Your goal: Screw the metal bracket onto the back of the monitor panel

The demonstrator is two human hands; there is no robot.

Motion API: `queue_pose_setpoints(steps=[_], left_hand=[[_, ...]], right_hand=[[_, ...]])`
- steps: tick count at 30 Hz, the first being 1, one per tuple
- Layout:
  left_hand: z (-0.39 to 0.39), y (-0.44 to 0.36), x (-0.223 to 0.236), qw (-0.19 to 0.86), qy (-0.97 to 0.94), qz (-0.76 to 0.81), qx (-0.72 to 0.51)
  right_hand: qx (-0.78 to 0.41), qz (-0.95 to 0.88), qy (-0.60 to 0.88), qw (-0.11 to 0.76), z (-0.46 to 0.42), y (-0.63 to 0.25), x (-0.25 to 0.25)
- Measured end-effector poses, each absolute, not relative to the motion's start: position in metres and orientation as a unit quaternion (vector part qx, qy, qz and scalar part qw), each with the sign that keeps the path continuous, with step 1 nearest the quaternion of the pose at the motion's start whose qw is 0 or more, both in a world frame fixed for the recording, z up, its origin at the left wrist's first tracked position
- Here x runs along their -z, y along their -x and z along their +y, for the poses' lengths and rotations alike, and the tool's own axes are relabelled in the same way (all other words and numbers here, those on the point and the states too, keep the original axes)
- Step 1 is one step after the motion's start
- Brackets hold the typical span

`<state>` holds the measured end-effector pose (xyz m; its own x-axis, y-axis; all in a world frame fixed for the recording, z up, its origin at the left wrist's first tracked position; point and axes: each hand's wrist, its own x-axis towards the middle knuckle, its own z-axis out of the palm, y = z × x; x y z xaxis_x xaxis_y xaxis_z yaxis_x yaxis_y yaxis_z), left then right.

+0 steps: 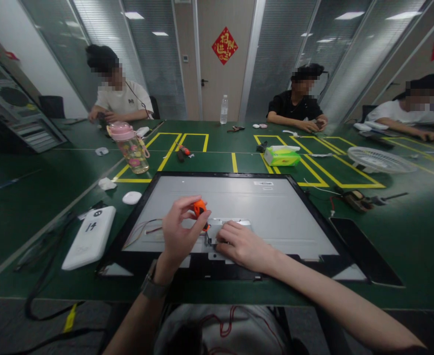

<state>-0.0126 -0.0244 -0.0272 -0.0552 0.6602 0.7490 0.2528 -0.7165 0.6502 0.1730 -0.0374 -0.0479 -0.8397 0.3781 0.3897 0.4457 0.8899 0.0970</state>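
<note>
The left hand's fingers are closed on an orange-and-black screwdriver, held upright over the near middle of a grey, black-framed flat panel on the green table. The right hand rests on the panel, fingers bent; whether they grip anything cannot be told. Far left stands a clear, pink-lidded, flower-patterned bottle, contents unclear; far right, a bright green soft pack has white tissue at its top.
</note>
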Motion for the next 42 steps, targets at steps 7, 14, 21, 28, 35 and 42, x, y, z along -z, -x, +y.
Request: queue_pose_setpoints(steps=[7,14,21,28,35,42], left_hand=[[-0.027,0.01,0.026,0.164,-0.68,0.345,-0.626],[-0.028,0.009,0.029,0.19,-0.677,0.331,-0.629],[-0.029,0.005,0.027,0.18,-0.691,0.325,-0.62],[-0.031,0.001,0.023,0.22,-0.702,0.307,-0.604],[-0.031,0.004,0.019,0.306,-0.692,0.249,-0.604],[-0.031,0.008,0.009,0.299,-0.703,0.273,-0.585]], right_hand=[[0.068,-0.947,0.246,0.193,-0.038,-0.173,0.045],[0.083,-0.944,0.251,0.197,-0.039,-0.173,0.044],[0.108,-0.944,0.247,0.191,-0.038,-0.175,0.044],[0.075,-0.945,0.278,0.156,-0.04,-0.176,0.035],[-0.037,-0.917,0.361,0.168,-0.047,-0.193,0.025],[-0.138,-0.871,0.446,0.152,-0.045,-0.228,0.033]])
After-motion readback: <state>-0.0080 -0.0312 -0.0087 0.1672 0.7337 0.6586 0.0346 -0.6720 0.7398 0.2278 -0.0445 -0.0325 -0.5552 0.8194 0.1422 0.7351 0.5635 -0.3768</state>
